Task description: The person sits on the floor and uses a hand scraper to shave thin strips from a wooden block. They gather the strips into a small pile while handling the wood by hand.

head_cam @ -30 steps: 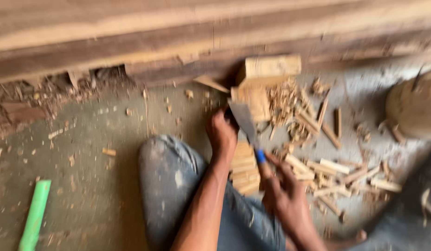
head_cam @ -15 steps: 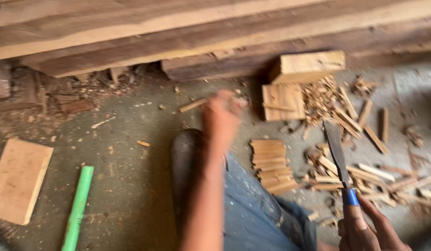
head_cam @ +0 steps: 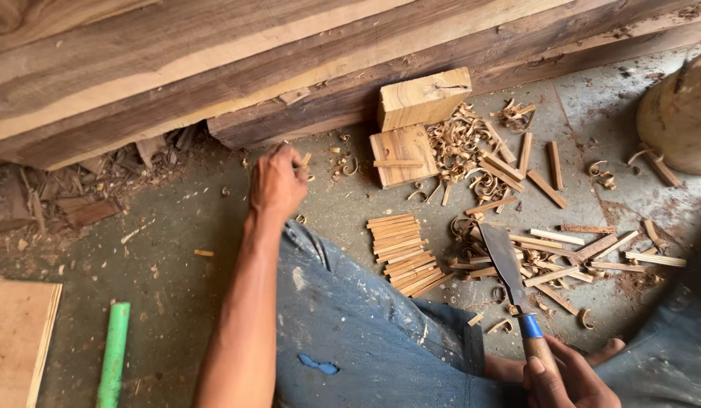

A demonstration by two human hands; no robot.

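Left hand (head_cam: pixel 277 181): reaches to the floor, pinching a small wood sliver (head_cam: pixel 305 161).
Right hand (head_cam: pixel 566 378): grips the chisel (head_cam: pixel 509 273), blade pointing away, beside stacked wood strips (head_cam: pixel 402 254).

Left arm stretched far, left hand (head_cam: pixel 277 181) fingers pinched together. Right hand (head_cam: pixel 566 378) near, fist clenched, bottom right.

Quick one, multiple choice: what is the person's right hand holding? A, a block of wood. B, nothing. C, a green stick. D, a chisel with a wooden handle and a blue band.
D: the right hand is closed around the wooden handle of a chisel, blue band just above the grip, its blade lying over the wood strips; the green stick lies untouched on the floor at the left.
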